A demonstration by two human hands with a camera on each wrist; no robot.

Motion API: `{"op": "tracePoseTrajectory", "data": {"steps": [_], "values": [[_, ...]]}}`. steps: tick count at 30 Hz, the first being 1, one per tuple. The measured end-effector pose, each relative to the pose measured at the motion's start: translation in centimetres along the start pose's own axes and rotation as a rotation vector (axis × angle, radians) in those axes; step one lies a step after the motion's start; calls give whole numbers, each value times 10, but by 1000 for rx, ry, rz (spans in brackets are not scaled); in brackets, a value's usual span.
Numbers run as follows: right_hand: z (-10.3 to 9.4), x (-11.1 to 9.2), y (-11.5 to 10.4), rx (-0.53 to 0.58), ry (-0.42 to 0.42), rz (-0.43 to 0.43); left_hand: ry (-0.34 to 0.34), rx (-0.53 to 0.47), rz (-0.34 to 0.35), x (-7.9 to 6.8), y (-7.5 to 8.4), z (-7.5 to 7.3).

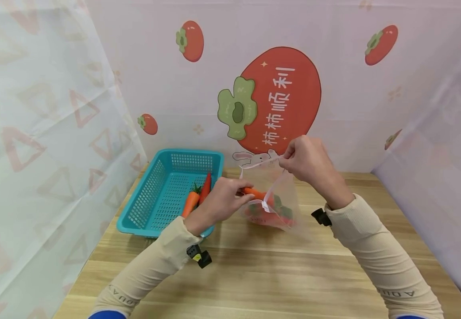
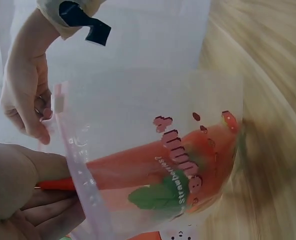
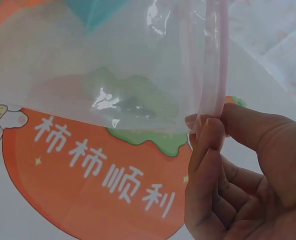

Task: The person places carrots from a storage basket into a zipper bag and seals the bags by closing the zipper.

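A clear zip bag (image 1: 290, 190) with a pinkish rim and strawberry print stands over the table, its mouth open toward me. My right hand (image 1: 310, 159) pinches the rim at its upper right corner, as the right wrist view shows close up. With its fingers at the bag's mouth, my left hand (image 1: 223, 200) grips the end of an orange carrot (image 1: 257, 193), whose other part reaches inside. Lower in the bag lie more red-orange things with green leafy parts (image 2: 160, 192), blurred by the plastic. A pale slider (image 2: 59, 104) sits on the rim.
Left of the bag is a turquoise plastic basket (image 1: 123, 225) with two carrots (image 1: 191, 203) along its right side, partly behind my left hand. White printed cloth (image 1: 346, 102) walls off the back and both sides of the wooden table (image 1: 262, 274).
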State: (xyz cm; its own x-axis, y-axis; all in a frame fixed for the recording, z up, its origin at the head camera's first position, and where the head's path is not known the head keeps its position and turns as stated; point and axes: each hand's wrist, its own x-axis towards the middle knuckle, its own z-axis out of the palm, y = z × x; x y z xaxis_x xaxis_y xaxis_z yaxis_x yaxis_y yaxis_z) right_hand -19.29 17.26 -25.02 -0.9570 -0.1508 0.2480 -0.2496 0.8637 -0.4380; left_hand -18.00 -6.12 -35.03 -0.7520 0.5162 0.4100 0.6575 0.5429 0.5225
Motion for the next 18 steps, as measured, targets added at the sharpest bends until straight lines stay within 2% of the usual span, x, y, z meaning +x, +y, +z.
{"op": "tracePoseTrajectory", "data": {"steps": [4,10,13,18], "values": [[-3,-1,1,-3,33,-14,44,-28,40,-1,3,-3],[-5,-2,3,-16,60,-27,131,-68,81,-6,6,-23],[-4,-3,4,-13,59,-26,148,-63,55,-9,2,-35],[-3,-4,6,-12,60,-23,106,-34,-74,-18,-13,-51]]}}
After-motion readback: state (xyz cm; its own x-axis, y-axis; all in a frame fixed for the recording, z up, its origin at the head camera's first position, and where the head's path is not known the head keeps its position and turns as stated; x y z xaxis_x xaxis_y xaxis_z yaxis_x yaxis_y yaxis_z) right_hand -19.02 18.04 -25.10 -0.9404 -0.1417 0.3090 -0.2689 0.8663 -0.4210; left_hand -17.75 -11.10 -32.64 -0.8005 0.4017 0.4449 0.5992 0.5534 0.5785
